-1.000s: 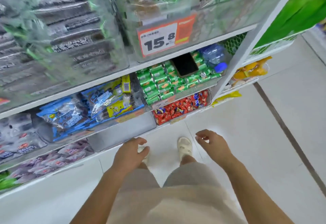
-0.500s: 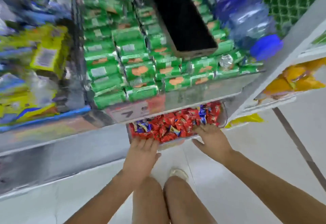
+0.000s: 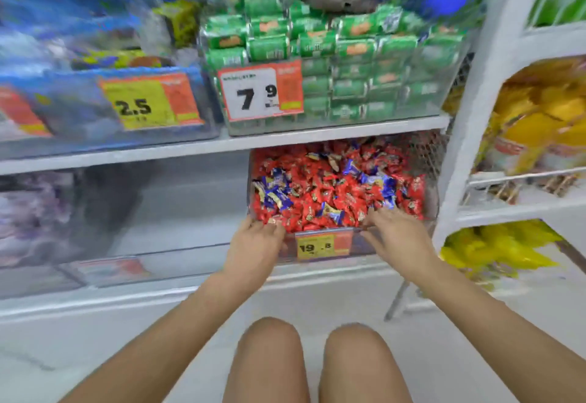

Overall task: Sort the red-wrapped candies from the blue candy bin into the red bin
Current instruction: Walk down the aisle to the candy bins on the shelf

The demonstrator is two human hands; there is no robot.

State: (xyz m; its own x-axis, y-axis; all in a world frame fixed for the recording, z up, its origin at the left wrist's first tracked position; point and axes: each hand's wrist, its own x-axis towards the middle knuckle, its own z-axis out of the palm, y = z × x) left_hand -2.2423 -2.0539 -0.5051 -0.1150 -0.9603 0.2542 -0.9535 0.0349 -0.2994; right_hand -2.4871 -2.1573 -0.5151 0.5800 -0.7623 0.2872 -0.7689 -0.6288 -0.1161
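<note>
both arms reach forward; left hand [image 3: 253, 244] and right hand [image 3: 393, 237] grip the candy bin [image 3: 425, 212] front rim.

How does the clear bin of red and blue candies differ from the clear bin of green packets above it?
The clear candy bin holds loose, jumbled red and blue candies, tagged 19.8; both hands rest at its front rim. The clear green-packet bin holds stacked green packets, tagged 7.9, untouched. Both are transparent shelf bins.

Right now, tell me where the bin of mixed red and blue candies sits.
The candy bin sits on the lower shelf, centre-right in the head view, under the green packets, with both hands on its front edge.
</note>
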